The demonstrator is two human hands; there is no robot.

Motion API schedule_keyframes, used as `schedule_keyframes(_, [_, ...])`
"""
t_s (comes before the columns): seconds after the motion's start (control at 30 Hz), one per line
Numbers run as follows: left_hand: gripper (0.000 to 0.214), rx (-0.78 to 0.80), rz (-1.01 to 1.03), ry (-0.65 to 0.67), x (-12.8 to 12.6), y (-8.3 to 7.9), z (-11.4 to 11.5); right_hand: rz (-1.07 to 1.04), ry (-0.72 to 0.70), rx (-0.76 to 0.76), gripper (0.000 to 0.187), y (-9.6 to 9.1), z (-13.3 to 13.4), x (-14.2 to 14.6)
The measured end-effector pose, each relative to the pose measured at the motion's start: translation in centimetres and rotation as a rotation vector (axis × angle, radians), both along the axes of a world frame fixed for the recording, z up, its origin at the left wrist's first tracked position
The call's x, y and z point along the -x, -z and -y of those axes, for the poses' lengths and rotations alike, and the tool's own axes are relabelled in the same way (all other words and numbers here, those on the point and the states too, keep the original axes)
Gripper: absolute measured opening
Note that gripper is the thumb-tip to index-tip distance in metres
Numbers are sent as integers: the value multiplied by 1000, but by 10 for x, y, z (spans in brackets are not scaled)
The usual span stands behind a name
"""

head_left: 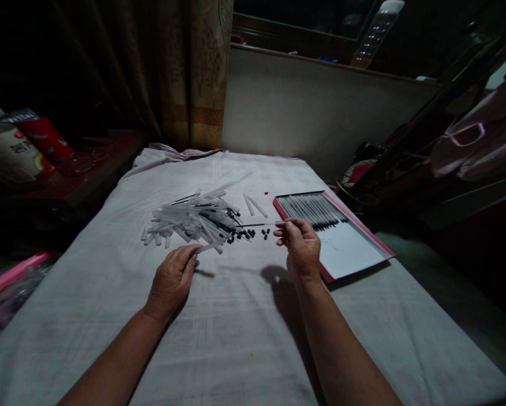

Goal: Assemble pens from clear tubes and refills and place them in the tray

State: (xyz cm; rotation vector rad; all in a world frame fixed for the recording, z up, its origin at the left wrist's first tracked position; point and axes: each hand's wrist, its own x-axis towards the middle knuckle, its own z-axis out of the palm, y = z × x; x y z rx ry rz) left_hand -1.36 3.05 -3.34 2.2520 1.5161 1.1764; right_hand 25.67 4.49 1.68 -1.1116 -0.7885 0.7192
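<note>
My left hand [174, 279] is closed on one end of a clear plastic tube [208, 247], which points right along the front of the pile. Between the fingertips of my right hand [299, 245] is a thin stick [253, 225], dark toward its left end and pale near the fingers. A heap of clear tubes [185, 217] mixed with dark pieces lies on the cloth just beyond my left hand. Several small black caps [246, 234] are scattered at its right side. Right of my right hand sits a red-edged shallow box [354, 254] with a row of dark-tipped clear tubes [307, 208] inside.
Two loose tubes [256, 205] and a tiny red piece [266, 193] lie behind the hands on the white cloth [223, 338]. A pink-handled item [11, 282] is at the left edge. Containers [16, 152] stand on a dark side table at left.
</note>
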Motion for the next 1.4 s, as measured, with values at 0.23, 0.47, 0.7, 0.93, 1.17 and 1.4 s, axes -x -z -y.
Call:
schedule_keyframes(0.23, [29, -31, -31, -1, 0, -2, 0, 53, -74, 11, 18, -7, 14, 10])
schedule_keyframes(0.47, [27, -60, -33, 17, 0, 0, -1, 49, -64, 17, 17, -9, 17, 6])
schedule_keyframes(0.7, [25, -104, -83, 46, 0, 0, 0, 92, -74, 19, 16, -9, 20, 5])
schedule_keyframes(0.93, [24, -175, -132, 68, 0, 0, 1, 164, -102, 23, 17, -7, 21, 11])
schedule_keyframes(1.17, [24, -187, -159, 161, -2, -2, 6, 276, -256, 63, 16, 14, 23, 32])
schedule_keyframes(1.4, [26, -179, -140, 170, -5, -1, 8, 674, -261, -132, 26, 35, 32, 58])
